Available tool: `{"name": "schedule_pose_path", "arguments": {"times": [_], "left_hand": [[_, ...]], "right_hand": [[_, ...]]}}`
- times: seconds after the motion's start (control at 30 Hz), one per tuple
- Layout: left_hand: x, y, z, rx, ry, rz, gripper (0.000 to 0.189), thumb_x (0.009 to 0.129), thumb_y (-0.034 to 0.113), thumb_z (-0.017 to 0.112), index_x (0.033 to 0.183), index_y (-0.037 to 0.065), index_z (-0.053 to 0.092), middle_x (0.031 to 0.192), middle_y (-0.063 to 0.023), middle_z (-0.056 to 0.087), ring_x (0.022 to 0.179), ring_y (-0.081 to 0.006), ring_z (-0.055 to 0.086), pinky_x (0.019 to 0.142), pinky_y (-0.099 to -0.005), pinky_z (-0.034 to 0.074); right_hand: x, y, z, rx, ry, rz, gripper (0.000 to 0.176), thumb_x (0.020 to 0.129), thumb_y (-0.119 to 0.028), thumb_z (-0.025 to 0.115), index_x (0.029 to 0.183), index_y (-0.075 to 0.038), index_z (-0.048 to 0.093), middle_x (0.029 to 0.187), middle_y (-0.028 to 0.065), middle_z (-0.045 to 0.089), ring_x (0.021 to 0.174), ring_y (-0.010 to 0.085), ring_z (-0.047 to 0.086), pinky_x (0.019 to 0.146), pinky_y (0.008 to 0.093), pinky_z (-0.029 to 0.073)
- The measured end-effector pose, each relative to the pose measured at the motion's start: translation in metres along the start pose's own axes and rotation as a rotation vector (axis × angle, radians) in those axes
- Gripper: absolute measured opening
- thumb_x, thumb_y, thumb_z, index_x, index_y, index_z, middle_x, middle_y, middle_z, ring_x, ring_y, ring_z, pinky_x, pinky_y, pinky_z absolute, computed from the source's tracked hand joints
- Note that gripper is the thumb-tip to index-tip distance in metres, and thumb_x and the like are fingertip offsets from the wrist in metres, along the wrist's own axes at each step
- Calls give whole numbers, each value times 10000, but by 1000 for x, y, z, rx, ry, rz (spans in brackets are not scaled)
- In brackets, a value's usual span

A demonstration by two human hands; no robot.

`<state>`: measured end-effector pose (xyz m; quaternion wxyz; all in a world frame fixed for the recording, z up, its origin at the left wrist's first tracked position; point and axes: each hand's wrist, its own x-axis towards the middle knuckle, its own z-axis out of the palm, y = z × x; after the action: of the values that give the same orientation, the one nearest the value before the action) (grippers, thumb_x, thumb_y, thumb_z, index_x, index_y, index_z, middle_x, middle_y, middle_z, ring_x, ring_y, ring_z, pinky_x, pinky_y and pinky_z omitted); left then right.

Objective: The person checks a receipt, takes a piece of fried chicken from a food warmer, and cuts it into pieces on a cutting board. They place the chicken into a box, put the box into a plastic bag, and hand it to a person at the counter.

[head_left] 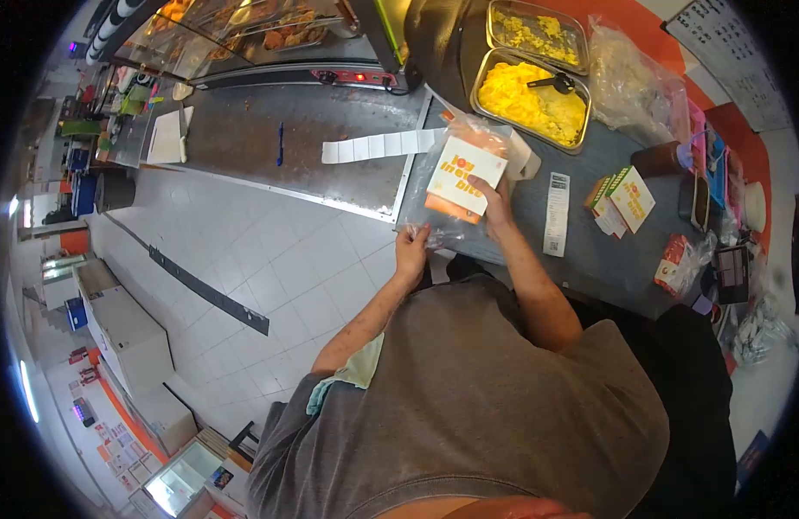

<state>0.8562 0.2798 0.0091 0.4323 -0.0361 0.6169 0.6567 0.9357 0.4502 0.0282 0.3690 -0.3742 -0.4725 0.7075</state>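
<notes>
My right hand (494,203) holds a white printed box (460,177) with orange and yellow lettering, its thumb on the front face. A clear plastic bag (441,232) surrounds the box, and an orange item (452,210) shows below it. At the bag's lower left edge, my left hand (412,248) pinches the plastic. To the right on the grey counter lies a printed receipt (556,214). Beyond it stands a similar white and green box (629,199). A strip of white labels (380,148) reaches the bag from the left.
Two metal trays of yellow food (538,99) sit at the counter's back, one with a black utensil. A heated display case (269,52) stands at the back left. A blue pen (280,144), white cutting board (167,137) and plastic bags (633,82) lie around.
</notes>
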Motion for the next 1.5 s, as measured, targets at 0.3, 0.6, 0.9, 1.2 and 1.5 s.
{"name": "schedule_pose_path", "arguments": {"times": [0.3,0.6,0.9,1.2,1.5], "left_hand": [[-59,48,9,12,-153,-32,178,902,161,604,1011,42,528,888,-36,562,746,-92,532,634,-253,462],[-62,51,-10,-389,-213,-726,309,888,218,635,1120,51,518,1017,-76,599,918,-185,606,733,-269,565],[-32,141,-21,-167,-105,175,501,875,75,611,1332,79,406,1049,-100,629,923,-185,598,875,-336,474],[-11,223,12,328,-416,459,651,882,-21,575,1433,106,254,1157,-184,571,1003,-193,585,861,-311,485],[14,258,-1,653,-707,362,612,802,-65,603,1359,14,363,964,-154,678,943,-200,639,878,-304,463]], "right_hand": [[-14,41,-7,-72,58,271,735,713,-37,710,1332,3,316,1160,193,538,1060,317,571,854,359,496],[48,-54,-36,-1116,-54,49,412,782,-342,653,984,16,627,901,251,650,876,380,640,761,425,499],[11,-108,9,-737,-86,-258,258,702,-179,672,818,-26,499,675,173,584,659,355,594,612,422,451],[-36,-120,39,-566,35,-525,161,823,-55,589,969,-49,521,722,126,574,631,223,599,616,341,465],[-76,-194,-7,-769,106,-192,198,862,-130,633,1036,-43,594,822,127,666,673,161,653,605,299,485]]}}
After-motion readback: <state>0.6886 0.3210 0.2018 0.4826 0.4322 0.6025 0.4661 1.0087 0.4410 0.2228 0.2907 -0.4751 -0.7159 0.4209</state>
